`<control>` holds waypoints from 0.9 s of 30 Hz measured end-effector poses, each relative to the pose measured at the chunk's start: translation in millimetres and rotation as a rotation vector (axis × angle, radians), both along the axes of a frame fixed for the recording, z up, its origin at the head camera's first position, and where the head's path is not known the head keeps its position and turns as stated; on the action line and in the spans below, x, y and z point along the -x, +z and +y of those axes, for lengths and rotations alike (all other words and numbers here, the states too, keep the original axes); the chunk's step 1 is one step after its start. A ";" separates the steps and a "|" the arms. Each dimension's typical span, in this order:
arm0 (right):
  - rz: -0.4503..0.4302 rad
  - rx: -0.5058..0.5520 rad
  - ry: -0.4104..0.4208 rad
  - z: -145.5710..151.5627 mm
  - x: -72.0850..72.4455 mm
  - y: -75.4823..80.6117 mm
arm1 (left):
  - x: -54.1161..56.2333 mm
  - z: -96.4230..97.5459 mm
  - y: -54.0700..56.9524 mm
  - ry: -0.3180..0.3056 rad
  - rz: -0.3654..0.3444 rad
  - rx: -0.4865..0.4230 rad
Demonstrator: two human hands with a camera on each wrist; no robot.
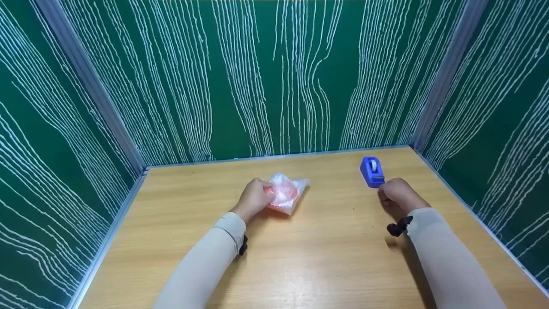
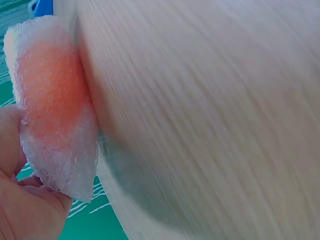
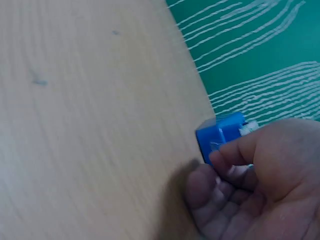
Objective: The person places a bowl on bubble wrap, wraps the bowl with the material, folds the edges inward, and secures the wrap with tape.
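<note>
On the table's middle, my left hand [image 1: 256, 196] grips the left side of a bubble-wrapped bundle [image 1: 284, 195]. Through the clear wrap [image 2: 70, 167] shows something orange-red, its kind hidden by the bubbles. The left wrist view has the bundle standing tilted on the wood, thumb and fingers around its near end. Farther right, my right hand [image 1: 399, 195] is at the front end of a blue tape dispenser [image 1: 371, 172] with a whitish roll in it. Thumb and forefinger are pinched together by a bit of clear tape [image 3: 215, 146]; the other fingers curl in.
The light wooden table [image 1: 193, 193] is edged by a grey metal frame. Green panels [image 1: 240, 86] with white wavy lines rise behind it and on both sides. Each wrist bears a small black device [image 1: 399, 226]. The dispenser stands near the back right corner.
</note>
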State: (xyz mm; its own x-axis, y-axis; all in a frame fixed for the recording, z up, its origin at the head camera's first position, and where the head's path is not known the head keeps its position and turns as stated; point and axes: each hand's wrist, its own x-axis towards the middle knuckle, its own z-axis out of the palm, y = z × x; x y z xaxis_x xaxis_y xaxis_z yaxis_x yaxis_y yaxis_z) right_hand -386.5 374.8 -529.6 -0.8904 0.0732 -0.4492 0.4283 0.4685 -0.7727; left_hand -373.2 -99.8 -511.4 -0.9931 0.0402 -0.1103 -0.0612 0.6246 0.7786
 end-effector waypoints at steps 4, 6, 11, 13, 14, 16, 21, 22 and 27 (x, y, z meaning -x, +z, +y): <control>-0.025 0.012 0.037 5.1 -3.3 4.4 | 0.2 1.4 -0.4 -0.006 -0.008 -0.003; -0.030 0.018 0.056 6.9 -5.4 8.4 | 0.9 1.7 -0.4 -0.030 0.020 0.019; -0.007 -0.074 0.178 -2.7 -10.0 30.1 | 3.7 -0.5 -0.7 -0.082 0.074 0.065; 0.035 -0.158 0.287 -15.3 -10.6 43.3 | 5.3 -1.5 -0.9 -0.077 0.063 0.054; 0.063 -0.206 0.350 -23.0 -10.2 50.3 | 6.1 -1.9 -0.9 -0.075 0.058 0.049; 0.132 -0.285 0.481 -41.2 -8.7 62.4 | 7.1 -2.3 -0.8 -0.067 0.048 0.038; 0.287 -0.388 0.728 -97.5 -6.8 85.2 | 7.9 -1.6 -0.6 -0.074 0.037 0.026; 0.312 -0.408 0.765 -109.3 -6.8 89.1 | 7.7 -1.4 -0.4 -0.079 0.036 0.023; 0.354 -0.514 0.896 -164.7 -8.5 105.7 | 6.4 -0.5 1.2 -0.094 0.003 -0.015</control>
